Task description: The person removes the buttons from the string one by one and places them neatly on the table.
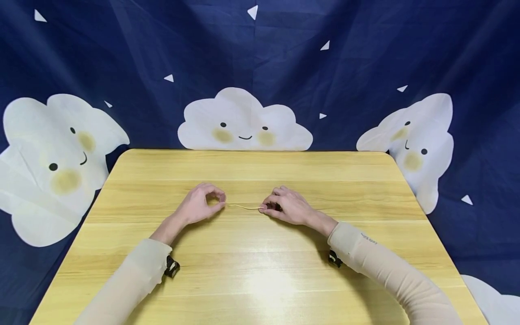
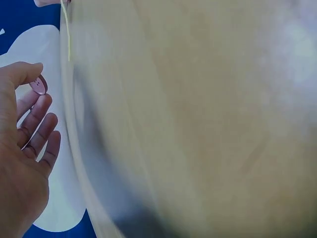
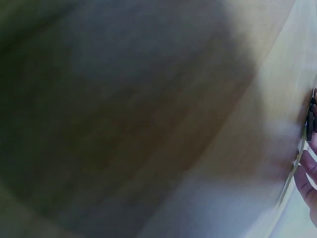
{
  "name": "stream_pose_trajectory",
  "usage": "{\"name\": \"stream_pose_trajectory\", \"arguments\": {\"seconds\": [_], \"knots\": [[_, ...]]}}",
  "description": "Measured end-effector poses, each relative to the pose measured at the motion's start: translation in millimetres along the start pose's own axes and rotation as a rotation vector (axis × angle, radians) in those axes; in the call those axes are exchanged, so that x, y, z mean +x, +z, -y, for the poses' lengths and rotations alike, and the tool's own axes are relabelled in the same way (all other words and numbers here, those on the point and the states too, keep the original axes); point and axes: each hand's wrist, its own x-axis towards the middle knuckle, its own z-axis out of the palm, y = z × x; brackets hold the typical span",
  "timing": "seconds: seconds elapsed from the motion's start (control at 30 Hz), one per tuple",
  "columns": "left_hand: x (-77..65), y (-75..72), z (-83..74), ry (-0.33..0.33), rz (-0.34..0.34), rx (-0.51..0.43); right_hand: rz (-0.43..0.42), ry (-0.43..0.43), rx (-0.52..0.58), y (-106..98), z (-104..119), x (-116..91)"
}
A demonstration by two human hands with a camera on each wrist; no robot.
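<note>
Above the table, my left hand pinches a small round pinkish button between thumb and forefinger; its other fingers are loosely bent. Small holes show in the button's face. To the right, my right hand pinches a thin yellow string at one end. The string stretches toward the left fingertips, and in the left wrist view its free end stops apart from the button. At the right wrist view's edge, the right fingers are partly cut off beside a dark thing whose kind I cannot tell.
Both hands work over a light wooden table with rounded far corners. Behind it hangs a dark blue cloth printed with white smiling clouds. A black strap shows at the left sleeve, another black piece at the right.
</note>
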Motion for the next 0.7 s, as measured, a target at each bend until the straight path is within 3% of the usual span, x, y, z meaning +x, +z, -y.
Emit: {"name": "stream_pose_trajectory", "arguments": {"seconds": [0.7], "knots": [[33.8, -0.3, 19.6, -0.046, 0.029, 0.089, 0.004, 0.005, -0.007, 0, 0, 1]]}}
